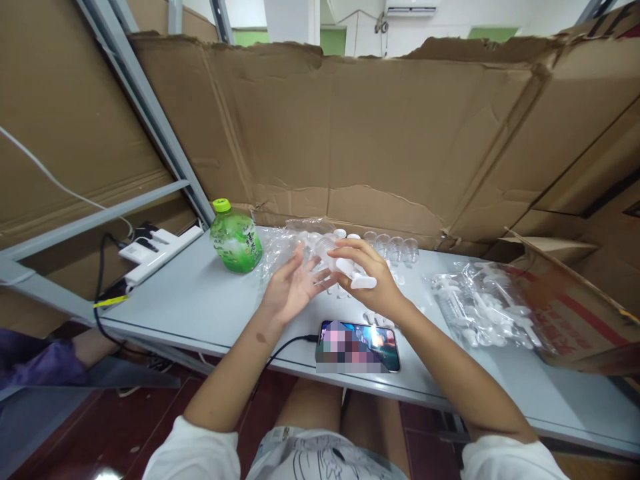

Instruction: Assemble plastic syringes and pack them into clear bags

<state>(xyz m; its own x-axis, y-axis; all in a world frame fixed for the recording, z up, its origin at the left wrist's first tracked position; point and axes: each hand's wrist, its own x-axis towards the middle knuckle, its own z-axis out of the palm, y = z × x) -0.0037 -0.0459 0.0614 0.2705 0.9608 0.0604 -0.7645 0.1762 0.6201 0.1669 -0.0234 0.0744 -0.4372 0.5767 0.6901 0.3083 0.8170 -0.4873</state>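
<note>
Over the middle of the grey table [200, 307], my right hand [370, 277] is closed round a white plastic piece [361, 280] with a flat, rounded end. A clear round plastic cup [325, 248] shows between my two hands, near the right fingertips. My left hand [295, 287] has its fingers spread, palm up, beside the cup; nothing is gripped in it. Behind the hands lie a clear plastic bag [283, 250] and a row of clear ribbed cups [395, 248]. Small white pieces, partly hidden by my hands, lie beneath them.
A green bottle [235, 238] stands at the left, near a white power strip [163, 257]. A phone [357, 347] with a cable lies at the front edge. Bagged white pieces [485, 303] and a cardboard box [575, 307] sit at the right. Cardboard [375, 133] walls the back.
</note>
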